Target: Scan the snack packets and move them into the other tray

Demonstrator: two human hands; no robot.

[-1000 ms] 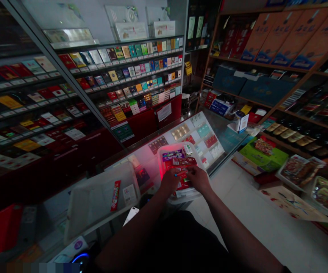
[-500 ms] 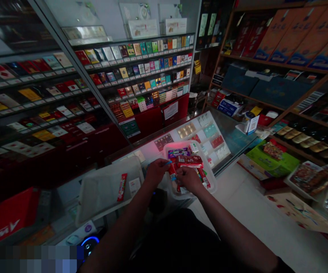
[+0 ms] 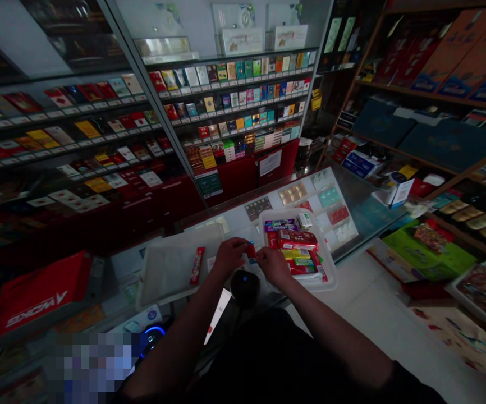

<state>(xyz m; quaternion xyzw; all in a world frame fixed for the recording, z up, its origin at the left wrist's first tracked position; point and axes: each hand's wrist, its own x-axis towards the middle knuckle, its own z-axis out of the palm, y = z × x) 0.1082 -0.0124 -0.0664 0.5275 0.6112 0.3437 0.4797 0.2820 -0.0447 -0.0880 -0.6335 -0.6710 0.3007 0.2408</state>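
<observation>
Between my two hands is a small red-and-blue packet (image 3: 251, 251), its kind too small to make out. My left hand (image 3: 231, 255) pinches it from the left, and my right hand (image 3: 272, 266) has closed fingers at its right side. Just right of them stands a white plastic basket (image 3: 330, 275) holding several snack packs, among them a red pack (image 3: 297, 240) and a purple pack (image 3: 280, 225). To the left, a whitish tray (image 3: 163, 266) holds a long red wrapped pack (image 3: 197, 265) and a pale box partly behind my left arm. Below the packet is a dark rounded device (image 3: 245, 287).
Cigarette packs line the wall shelves (image 3: 243, 90) beyond the glass counter (image 3: 268, 193). A red box (image 3: 36, 297) lies at the left. Green boxes (image 3: 432, 249) and food trays (image 3: 482, 292) stand at the right, below wooden shelves.
Both hands have moved left from over the basket, bringing the red-and-blue packet to the gap beside it. The view has shifted, and the dark device and a bright white strip now show below.
</observation>
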